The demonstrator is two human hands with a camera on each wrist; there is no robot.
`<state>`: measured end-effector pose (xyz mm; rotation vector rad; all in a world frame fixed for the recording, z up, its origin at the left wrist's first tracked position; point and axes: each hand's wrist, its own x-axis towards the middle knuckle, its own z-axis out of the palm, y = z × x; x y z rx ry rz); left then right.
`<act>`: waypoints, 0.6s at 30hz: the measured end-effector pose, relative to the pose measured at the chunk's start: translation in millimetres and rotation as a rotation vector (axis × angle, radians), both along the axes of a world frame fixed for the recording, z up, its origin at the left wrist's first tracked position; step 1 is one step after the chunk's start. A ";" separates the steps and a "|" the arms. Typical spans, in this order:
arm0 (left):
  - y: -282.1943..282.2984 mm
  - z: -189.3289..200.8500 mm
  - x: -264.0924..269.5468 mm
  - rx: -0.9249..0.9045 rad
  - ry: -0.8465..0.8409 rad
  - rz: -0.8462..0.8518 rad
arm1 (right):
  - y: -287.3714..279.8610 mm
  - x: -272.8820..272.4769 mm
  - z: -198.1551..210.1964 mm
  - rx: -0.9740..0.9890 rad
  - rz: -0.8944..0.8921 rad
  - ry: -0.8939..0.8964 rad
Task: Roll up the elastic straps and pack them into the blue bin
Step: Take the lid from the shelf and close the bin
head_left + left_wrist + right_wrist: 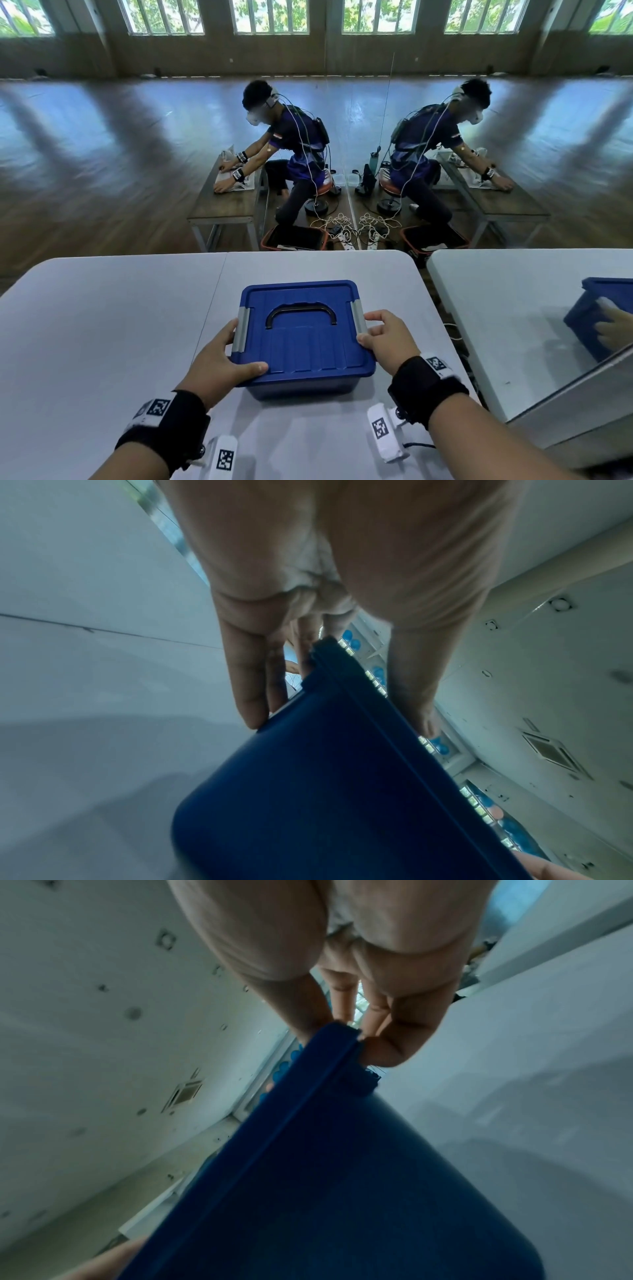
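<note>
White table [102, 325] bears the lidded blue bin [301, 342], contents hidden, both hands' fingers [230, 334] gripping its sides.

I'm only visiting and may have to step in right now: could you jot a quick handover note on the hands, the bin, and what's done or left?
Left hand: grips the blue bin's left side, thumb on the lid.
Right hand: grips the right side by the grey latch.
Bin: on the white table, lid on.
Straps: none visible; whether they are inside cannot be told.
Left: check the contents and latches.
</note>
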<state>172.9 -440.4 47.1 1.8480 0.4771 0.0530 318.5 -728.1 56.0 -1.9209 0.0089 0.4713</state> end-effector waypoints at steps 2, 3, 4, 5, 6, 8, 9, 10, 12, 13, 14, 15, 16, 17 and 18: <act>-0.3 1.6 -0.3 0.015 -0.004 -0.007 | 2.0 -1.4 1.0 -0.057 0.013 -0.036; -1.2 2.8 -1.0 0.015 -0.010 -0.012 | 2.2 -1.2 0.7 -0.071 0.019 -0.042; -1.4 2.5 -1.8 0.020 -0.007 -0.011 | 1.8 -1.0 1.2 -0.082 0.024 -0.048; -2.0 2.0 -2.6 0.029 -0.003 -0.015 | 0.6 -1.0 2.5 -0.102 0.027 -0.073; -2.6 0.7 -4.1 0.042 0.010 -0.020 | -1.1 -1.6 2.4 -0.137 0.030 -0.105; -5.3 -1.3 -9.2 0.067 0.025 -0.043 | -5.2 -8.6 4.5 -0.190 0.053 -0.170; -6.8 -2.7 -12.4 0.068 0.028 -0.052 | -7.4 -14.2 4.2 -0.181 0.077 -0.179; -7.9 -3.7 -15.3 0.061 0.036 -0.054 | -9.2 -20.8 2.8 -0.150 0.115 -0.166; -9.6 -6.4 -19.6 0.043 0.045 -0.047 | -13.3 -32.5 -4.0 -0.111 0.208 -0.155; -9.7 -9.1 -20.6 0.043 0.040 -0.045 | -14.7 -38.4 -4.5 -0.113 0.246 -0.157; -9.1 -11.1 -20.8 0.048 0.039 -0.042 | -14.6 -43.2 -4.5 -0.115 0.277 -0.170; -8.7 -13.0 -20.5 0.051 0.035 -0.044 | -13.1 -49.1 0.2 -0.120 0.303 -0.176; -8.3 -13.8 -19.6 0.056 0.037 -0.043 | -11.4 -51.9 1.2 -0.127 0.311 -0.184; -8.1 -14.3 -18.1 0.058 0.036 -0.044 | -9.8 -54.0 2.2 -0.125 0.307 -0.207; -7.8 -13.7 -16.4 0.061 0.036 -0.043 | -7.6 -53.3 -1.6 -0.120 0.288 -0.220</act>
